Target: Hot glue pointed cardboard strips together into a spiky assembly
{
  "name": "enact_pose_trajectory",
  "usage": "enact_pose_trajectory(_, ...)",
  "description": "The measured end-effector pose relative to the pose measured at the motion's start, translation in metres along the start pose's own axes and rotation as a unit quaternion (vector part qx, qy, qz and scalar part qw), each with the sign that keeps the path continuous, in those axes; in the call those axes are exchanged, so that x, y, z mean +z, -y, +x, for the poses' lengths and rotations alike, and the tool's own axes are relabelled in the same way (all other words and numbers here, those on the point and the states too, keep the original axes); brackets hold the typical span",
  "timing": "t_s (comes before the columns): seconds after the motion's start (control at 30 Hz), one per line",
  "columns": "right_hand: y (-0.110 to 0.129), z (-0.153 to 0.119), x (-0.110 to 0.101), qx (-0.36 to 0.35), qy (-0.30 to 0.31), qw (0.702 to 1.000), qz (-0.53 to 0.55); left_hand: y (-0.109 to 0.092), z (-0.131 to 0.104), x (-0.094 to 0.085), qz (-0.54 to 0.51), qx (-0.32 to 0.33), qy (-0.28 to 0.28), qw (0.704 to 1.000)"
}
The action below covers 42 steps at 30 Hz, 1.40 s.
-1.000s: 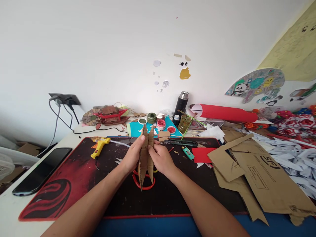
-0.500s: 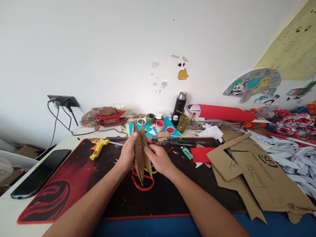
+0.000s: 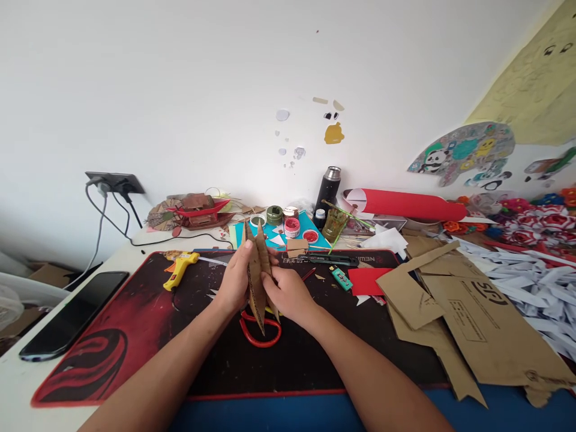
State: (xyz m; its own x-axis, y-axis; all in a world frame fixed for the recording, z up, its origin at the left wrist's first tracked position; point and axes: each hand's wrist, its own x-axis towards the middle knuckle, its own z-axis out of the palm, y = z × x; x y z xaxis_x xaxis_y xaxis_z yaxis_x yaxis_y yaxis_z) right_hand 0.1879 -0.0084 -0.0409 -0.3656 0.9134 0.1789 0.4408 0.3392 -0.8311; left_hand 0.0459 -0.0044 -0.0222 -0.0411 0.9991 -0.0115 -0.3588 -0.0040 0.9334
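Two long, pointed pieces of cardboard [image 3: 256, 288] stand on edge, nearly side by side, between my hands. My left hand [image 3: 236, 276] is closed on the left piece, thumb near its upper part. Against the right piece, my right hand [image 3: 285, 291] presses its thumb, with the other fingers behind and partly hidden. Whether the two pieces are joined cannot be seen. Below them on the mat lies a pair of scissors with a red handle [image 3: 261, 344]; the cardboard and my hands cover the rest of it.
A yellow glue gun [image 3: 180, 271] and a phone [image 3: 74, 315] lie to the left. Behind are a utility knife [image 3: 328, 260], paint jars [image 3: 274, 215] and a black flask [image 3: 328, 192]. At right are cardboard scraps [image 3: 472, 324], a green lighter-like item [image 3: 341, 278] and white paper strips [image 3: 531, 294].
The lower tips of the cardboard pieces have shifted slightly right and up, and the pieces are a little closer together. Both hands keep their hold.
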Motion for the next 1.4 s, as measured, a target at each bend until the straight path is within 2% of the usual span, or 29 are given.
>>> enact_pose_trajectory(0.13, -0.003, 0.004, -0.009, 0.004, -0.061, 0.998, -0.004, 0.005, 0.0, -0.003, 0.013, -0.007, 0.015, 1.0)
enact_pose_trajectory(0.3, -0.007, 0.009, -0.02, 0.028, -0.115, 0.993, -0.026, 0.004, -0.007, -0.001, 0.154, 0.029, 0.037, 0.987)
enact_pose_trajectory(0.43, -0.008, 0.009, -0.022, 0.03, -0.133, 0.99, -0.04, 0.004, -0.004, -0.002, 0.224, 0.068, 0.011, 0.972)
enact_pose_trajectory(0.57, -0.006, 0.007, -0.02, 0.025, -0.113, 0.993, -0.013, 0.006, 0.002, -0.007, 0.271, 0.09, -0.025, 0.958)
enact_pose_trajectory(0.67, -0.004, 0.007, -0.02, 0.021, -0.072, 0.991, 0.108, 0.007, 0.005, -0.012, 0.237, 0.082, -0.027, 0.968)
enact_pose_trajectory(0.77, -0.002, 0.008, -0.022, 0.05, -0.036, 0.97, 0.237, 0.008, 0.008, -0.015, 0.173, 0.049, -0.008, 0.984)
enact_pose_trajectory(0.87, -0.002, 0.011, -0.023, 0.1, -0.022, 0.947, 0.305, 0.008, 0.01, -0.017, 0.15, 0.028, 0.013, 0.988)
enact_pose_trajectory(1.0, -0.003, 0.012, -0.02, 0.107, -0.021, 0.939, 0.326, 0.008, 0.009, -0.016, 0.185, 0.055, 0.021, 0.981)
enact_pose_trajectory(1.17, -0.004, 0.011, -0.018, 0.105, -0.013, 0.933, 0.344, 0.005, 0.007, -0.016, 0.289, 0.091, 0.026, 0.952)
enact_pose_trajectory(1.4, -0.006, 0.012, -0.016, 0.115, -0.007, 0.931, 0.347, 0.002, 0.005, -0.014, 0.369, 0.134, 0.013, 0.92)
